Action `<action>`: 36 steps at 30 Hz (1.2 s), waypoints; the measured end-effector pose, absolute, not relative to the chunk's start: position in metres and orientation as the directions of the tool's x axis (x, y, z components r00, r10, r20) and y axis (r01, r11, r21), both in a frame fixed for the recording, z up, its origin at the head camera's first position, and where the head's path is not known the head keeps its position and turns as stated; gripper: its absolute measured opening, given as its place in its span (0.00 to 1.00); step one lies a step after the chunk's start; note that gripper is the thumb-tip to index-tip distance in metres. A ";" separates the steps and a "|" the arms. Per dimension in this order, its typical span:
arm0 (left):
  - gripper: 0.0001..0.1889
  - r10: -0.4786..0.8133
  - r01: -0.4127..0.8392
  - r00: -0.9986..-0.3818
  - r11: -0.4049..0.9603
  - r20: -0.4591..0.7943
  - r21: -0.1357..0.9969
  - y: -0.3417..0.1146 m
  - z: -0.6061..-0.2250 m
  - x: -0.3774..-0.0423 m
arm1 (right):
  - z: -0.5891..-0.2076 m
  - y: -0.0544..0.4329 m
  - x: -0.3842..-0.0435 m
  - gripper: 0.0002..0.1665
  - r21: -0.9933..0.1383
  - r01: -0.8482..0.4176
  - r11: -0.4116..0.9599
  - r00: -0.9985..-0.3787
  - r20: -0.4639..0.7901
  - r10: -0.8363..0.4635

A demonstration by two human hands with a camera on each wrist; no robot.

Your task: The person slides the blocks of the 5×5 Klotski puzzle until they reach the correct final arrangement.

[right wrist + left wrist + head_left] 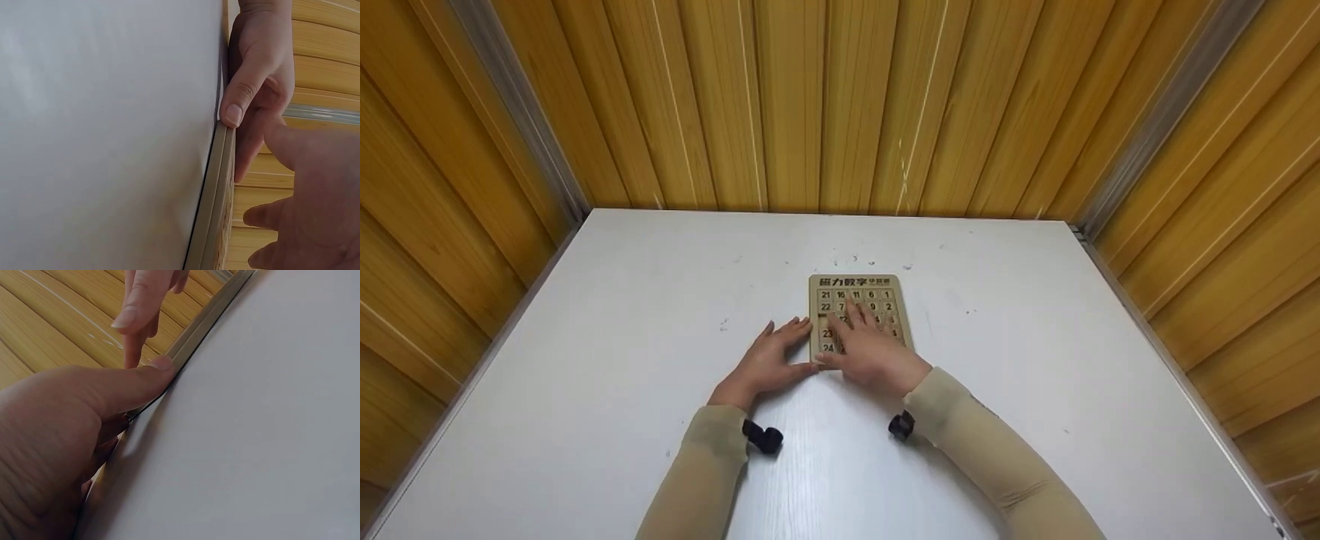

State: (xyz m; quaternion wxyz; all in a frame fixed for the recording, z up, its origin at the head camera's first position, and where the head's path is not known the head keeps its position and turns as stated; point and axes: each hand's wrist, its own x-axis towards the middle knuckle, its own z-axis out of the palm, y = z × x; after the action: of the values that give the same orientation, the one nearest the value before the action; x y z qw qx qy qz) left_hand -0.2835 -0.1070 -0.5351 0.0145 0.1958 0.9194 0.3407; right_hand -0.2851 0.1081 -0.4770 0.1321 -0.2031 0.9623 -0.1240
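A beige number sliding puzzle (864, 295) with a dark printed heading lies flat on the table, its numbered tiles in rows. Along its left side rest the extended fingers of my left hand (769, 361), while the thumb touches the near left corner. My right hand (877, 360) is spread over the tiles with fingers reaching forward, covering much of the lower and middle rows. A dark gap shows at the left of the tile field. In the left wrist view the left thumb (135, 385) presses the puzzle's edge (197, 329). Fingertip contact of the right hand cannot be told.
The white table (585, 390) has small dark marks beyond the puzzle. Yellow wood-look panels (810, 105) rise behind it and at both sides, with grey metal posts (521, 105) in the corners. A small black device (765, 437) is strapped at each wrist.
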 end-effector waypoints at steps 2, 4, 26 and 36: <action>0.41 0.370 0.348 -0.923 0.692 0.104 0.632 -0.107 -0.535 -0.283 | -0.478 0.106 -0.292 0.52 -0.291 -0.358 0.887 -0.884 -0.200 -0.422; 0.41 0.369 0.344 -0.924 0.690 0.098 0.637 -0.107 -0.535 -0.283 | -0.479 0.105 -0.299 0.52 -0.285 -0.354 0.891 -0.888 -0.198 -0.416; 0.41 0.393 0.363 -0.914 0.686 0.098 0.630 -0.108 -0.535 -0.285 | -0.490 0.101 -0.322 0.50 -0.286 -0.281 0.916 -0.908 -0.231 -0.350; 0.41 0.377 0.338 -0.923 0.692 0.080 0.638 -0.107 -0.533 -0.284 | -0.490 0.101 -0.315 0.51 -0.252 -0.308 0.917 -0.902 -0.230 -0.366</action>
State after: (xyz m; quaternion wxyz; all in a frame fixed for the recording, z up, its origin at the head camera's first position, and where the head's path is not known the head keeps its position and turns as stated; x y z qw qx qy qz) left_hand -0.2842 -0.1071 -0.5332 0.0287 0.1943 0.9193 0.3409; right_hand -0.3148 0.1011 -0.4896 0.1374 -0.1740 0.9694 -0.1054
